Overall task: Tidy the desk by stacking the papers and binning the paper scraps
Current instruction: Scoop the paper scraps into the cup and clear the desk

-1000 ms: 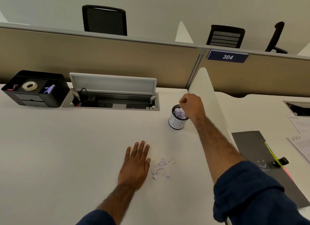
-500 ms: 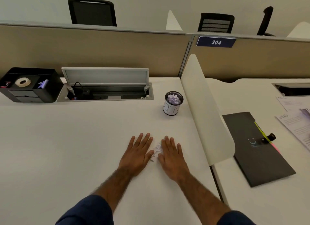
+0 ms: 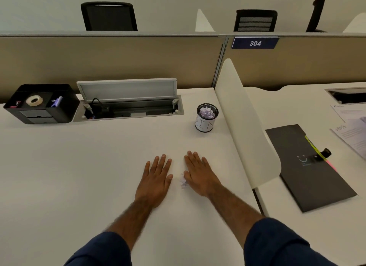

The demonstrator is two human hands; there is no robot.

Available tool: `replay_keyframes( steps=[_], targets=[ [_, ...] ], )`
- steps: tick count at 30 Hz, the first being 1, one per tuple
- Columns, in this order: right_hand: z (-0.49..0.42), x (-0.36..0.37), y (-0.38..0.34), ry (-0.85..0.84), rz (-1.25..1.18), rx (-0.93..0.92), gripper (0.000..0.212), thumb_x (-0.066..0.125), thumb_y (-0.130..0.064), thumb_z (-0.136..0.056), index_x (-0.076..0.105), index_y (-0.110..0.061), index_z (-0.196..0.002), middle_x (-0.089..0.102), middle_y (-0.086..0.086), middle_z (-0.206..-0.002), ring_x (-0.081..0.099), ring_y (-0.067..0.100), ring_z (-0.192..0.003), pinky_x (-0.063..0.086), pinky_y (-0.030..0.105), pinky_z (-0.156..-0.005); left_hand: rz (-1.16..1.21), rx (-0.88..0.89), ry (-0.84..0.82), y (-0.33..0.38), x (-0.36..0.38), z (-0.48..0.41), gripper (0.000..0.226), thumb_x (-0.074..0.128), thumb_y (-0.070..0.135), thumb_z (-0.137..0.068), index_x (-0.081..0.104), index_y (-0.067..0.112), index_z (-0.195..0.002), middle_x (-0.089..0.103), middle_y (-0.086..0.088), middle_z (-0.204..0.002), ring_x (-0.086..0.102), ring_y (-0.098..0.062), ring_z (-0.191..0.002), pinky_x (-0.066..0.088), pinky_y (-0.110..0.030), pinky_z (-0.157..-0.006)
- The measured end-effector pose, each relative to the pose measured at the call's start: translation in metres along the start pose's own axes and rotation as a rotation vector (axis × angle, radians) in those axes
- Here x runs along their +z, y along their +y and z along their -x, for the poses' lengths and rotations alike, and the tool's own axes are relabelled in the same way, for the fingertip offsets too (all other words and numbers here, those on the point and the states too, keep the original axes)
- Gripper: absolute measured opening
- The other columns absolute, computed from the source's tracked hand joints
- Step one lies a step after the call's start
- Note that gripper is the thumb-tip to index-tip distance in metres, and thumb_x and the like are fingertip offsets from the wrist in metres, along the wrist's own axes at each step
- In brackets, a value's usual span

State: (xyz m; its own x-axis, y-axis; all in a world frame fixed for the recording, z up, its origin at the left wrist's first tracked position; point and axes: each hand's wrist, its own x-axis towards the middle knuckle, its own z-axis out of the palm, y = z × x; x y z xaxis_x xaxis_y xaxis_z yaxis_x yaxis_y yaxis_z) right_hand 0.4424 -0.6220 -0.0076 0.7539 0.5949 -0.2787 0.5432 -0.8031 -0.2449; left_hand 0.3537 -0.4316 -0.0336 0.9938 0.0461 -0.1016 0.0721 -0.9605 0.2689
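My left hand (image 3: 156,178) and my right hand (image 3: 200,175) lie flat, palms down, side by side on the white desk (image 3: 79,176). A small clump of pale paper scraps (image 3: 183,182) sits between them, touching my right hand's thumb side; more scraps may be hidden under that hand. A small round bin (image 3: 206,117), black mesh with a white label, stands beyond my hands and holds several crumpled scraps. Printed papers (image 3: 352,135) lie on the neighbouring desk at far right.
A white curved divider (image 3: 247,127) separates the desks. A dark folder (image 3: 309,166) with a clip lies right of it. A black organiser (image 3: 39,105) with a tape roll and an open cable tray (image 3: 128,107) sit at the back.
My right hand left the bin and came down flat beside my left hand. The loose scraps have been pushed into a tighter clump between the hands.
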Motion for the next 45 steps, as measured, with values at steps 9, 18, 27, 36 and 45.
replay_keyframes(
  steps=[9, 18, 27, 36, 45],
  targets=[
    [0.092, 0.036, 0.026, 0.242, -0.119, 0.252, 0.081, -0.001, -0.068, -0.094, -0.007, -0.018, -0.157, -0.019, -0.004, -0.163, -0.016, 0.012, -0.151, -0.005, 0.038, -0.123, -0.014, -0.002, 0.026, -0.002, 0.003, 0.001, 0.063, 0.003, 0.048, -0.101, -0.001, 0.029, -0.162, -0.011, 0.007, -0.168, -0.012, -0.014, -0.156, -0.011, -0.037, -0.123],
    [0.081, 0.056, -0.035, 0.153, 0.019, 0.221, 0.094, 0.004, -0.077, -0.091, -0.005, -0.009, -0.156, -0.016, 0.007, -0.164, -0.016, 0.024, -0.151, -0.005, 0.052, -0.12, 0.003, 0.003, 0.035, -0.001, 0.003, 0.0, 0.064, 0.003, 0.047, -0.101, -0.002, 0.029, -0.162, -0.011, 0.007, -0.169, -0.015, -0.013, -0.155, -0.008, -0.039, -0.127],
    [0.033, 0.024, -0.036, 0.234, -0.101, 0.146, 0.056, 0.052, -0.012, -0.096, 0.038, -0.01, -0.15, 0.03, 0.013, -0.159, 0.029, 0.031, -0.147, 0.021, 0.037, -0.119, -0.024, -0.007, 0.021, -0.002, 0.003, 0.0, 0.059, 0.009, 0.045, -0.106, -0.007, 0.03, -0.161, -0.017, 0.007, -0.167, -0.018, -0.014, -0.154, -0.01, -0.039, -0.126],
    [0.055, 0.042, -0.047, 0.155, -0.013, -0.07, 0.057, 0.063, -0.023, -0.095, 0.043, -0.01, -0.147, 0.041, 0.011, -0.154, 0.04, 0.03, -0.142, 0.027, 0.038, -0.115, -0.012, -0.01, 0.007, -0.001, 0.004, 0.001, 0.064, -0.004, 0.048, -0.1, -0.008, 0.03, -0.161, -0.018, 0.007, -0.167, -0.018, -0.014, -0.154, -0.008, -0.04, -0.127],
    [0.049, 0.017, -0.053, 0.092, 0.099, -0.154, 0.038, 0.051, -0.023, -0.1, 0.05, -0.011, -0.137, 0.049, 0.015, -0.14, 0.05, 0.032, -0.122, 0.052, 0.041, -0.093, -0.004, -0.005, 0.007, -0.001, 0.003, 0.001, 0.067, -0.007, 0.049, -0.097, -0.006, 0.03, -0.161, -0.015, 0.006, -0.168, -0.018, -0.014, -0.154, -0.006, -0.041, -0.128]
  ],
)
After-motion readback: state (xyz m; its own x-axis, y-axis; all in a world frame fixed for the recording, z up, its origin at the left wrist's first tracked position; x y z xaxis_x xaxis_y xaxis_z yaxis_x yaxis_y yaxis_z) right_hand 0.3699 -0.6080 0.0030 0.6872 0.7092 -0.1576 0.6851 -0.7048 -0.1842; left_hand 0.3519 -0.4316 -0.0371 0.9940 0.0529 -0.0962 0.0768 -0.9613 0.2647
